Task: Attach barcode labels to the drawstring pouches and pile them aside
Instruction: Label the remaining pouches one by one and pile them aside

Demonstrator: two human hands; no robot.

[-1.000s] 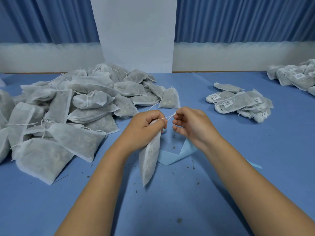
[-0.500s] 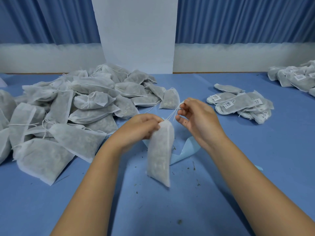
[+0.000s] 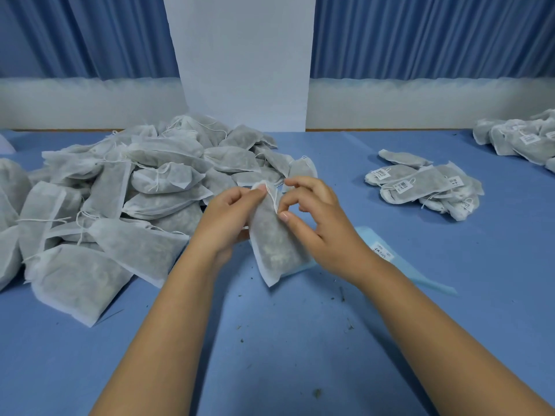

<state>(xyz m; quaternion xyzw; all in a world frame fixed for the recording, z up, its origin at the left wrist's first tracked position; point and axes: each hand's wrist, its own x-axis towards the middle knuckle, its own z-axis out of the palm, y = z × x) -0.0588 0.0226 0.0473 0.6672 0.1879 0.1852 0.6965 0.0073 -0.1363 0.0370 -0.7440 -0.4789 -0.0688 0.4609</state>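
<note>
Left hand (image 3: 228, 216) grips the top edge of one drawstring pouch (image 3: 274, 241), fingers closed on the fabric. Right hand (image 3: 319, 219) pinches the pouch's white string (image 3: 272, 197) between thumb and index, other fingers loosely spread. Pouch hangs tilted at table centre, lower corner touching or just above the blue backing strip (image 3: 411, 267); cannot tell which. Strip lies flat under the right wrist, one small printed label (image 3: 382, 251) on it.

Large heap of unlabelled pouches (image 3: 126, 199) fills the left side, loose strings showing; its near edge sits just behind the left hand, one upright pouch right behind the fingers. Small pile of labelled pouches (image 3: 420, 187) to the right, well apart from the hands, barcode stickers face up. Another labelled pile (image 3: 522, 139) at far right edge, partly cut off.

Table (image 3: 300, 340) covered in blue cloth, scattered with dark crumbs near the forearms. Behind: white pillar (image 3: 243, 61) at centre, blue pleated curtains (image 3: 429, 34) both sides, pale band along the wall base.
</note>
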